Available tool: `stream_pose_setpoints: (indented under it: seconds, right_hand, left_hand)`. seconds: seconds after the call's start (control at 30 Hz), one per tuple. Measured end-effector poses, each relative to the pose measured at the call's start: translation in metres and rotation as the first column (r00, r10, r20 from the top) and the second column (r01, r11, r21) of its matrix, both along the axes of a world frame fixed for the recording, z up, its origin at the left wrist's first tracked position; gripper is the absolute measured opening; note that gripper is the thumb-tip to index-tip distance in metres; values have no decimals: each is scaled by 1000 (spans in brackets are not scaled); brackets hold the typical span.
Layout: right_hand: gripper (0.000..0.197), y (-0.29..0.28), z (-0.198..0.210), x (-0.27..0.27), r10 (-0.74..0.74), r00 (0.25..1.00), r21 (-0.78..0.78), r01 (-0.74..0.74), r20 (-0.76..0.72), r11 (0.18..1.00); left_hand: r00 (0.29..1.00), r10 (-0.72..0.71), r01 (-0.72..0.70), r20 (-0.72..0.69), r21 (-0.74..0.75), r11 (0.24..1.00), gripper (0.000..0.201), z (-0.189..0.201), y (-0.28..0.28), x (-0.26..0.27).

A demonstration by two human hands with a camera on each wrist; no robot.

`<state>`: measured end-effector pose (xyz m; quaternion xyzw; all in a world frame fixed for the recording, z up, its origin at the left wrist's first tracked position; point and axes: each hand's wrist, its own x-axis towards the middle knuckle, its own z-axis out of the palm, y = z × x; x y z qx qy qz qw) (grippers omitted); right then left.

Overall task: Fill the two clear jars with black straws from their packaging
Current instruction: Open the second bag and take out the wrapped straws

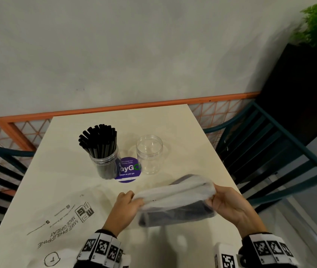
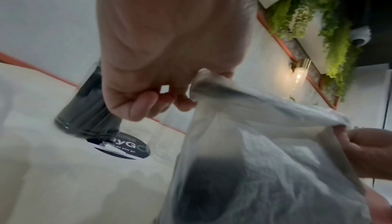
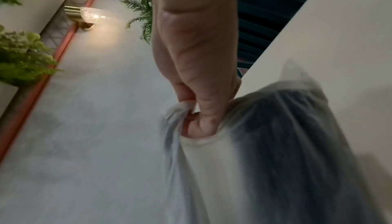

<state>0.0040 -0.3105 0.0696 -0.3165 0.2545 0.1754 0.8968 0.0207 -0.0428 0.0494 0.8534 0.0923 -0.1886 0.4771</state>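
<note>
Both hands are holding a translucent plastic bag (image 1: 175, 200) just above the near right part of the cream desk (image 1: 182, 122). The left hand (image 1: 126, 206) is closing its grip on the bag's left end, with the fingers (image 2: 146, 100) curled and the film bunched between them. The right hand (image 1: 229, 206) is pinching the opposite end, the thumb (image 3: 203, 113) and fingers folding tightly round a gathered edge of the plastic. Between the two grips the bag's upper edge is stretching taut, and a dark bundle of black straws (image 1: 173, 213) is showing through the film, lying lengthwise in the lower part; single straws are too blurred to make out.

Toward the middle of the desk, a clear jar packed with upright black straws (image 1: 105, 161) is standing on the left, and an empty clear jar (image 1: 149, 154) is standing to its right, nearer the desk's right edge. The two jars are apart, with a round purple sticker (image 1: 127, 170) lying on the desk between them, touching the filled jar's base. A white printed bag (image 1: 61, 225) is lying flat over the near left corner of the desk.
</note>
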Motion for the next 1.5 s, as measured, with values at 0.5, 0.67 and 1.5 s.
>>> stream_pose_setpoints:
  seconds: [0.5,0.67,1.5]
  right_hand:
    - [20,18,-22,-7,341,939,-887,-198,-49,418]
    - [21,7,-30,0,182,972,-490,-231,-147,841]
    - [14,-4,-29,-4,235,947,-974,-228,-218,17]
  left_hand:
    - [979,182,-202,-89,-343,917,24,1,4,1]
    - [914,79,-326,-398,-602,729,26,0,15,4]
    - [977,140,-161,-159,-128,979,24,-15,-7,-11]
